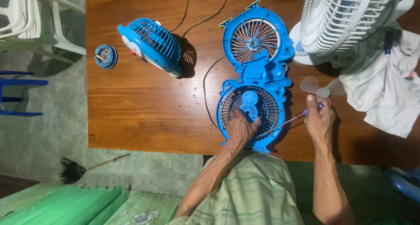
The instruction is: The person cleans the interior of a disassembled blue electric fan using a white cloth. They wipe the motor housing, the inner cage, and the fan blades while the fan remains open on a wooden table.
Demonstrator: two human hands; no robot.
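Glossy blue plastic on the opened fan housing (256, 78), its grille ribbed and smooth. Polished, reddish wood across the tabletop (140, 107). Thin bright metal in the screwdriver (284, 121) shaft. Soft, crumpled white cloth (385, 93) at the tabletop's right edge.
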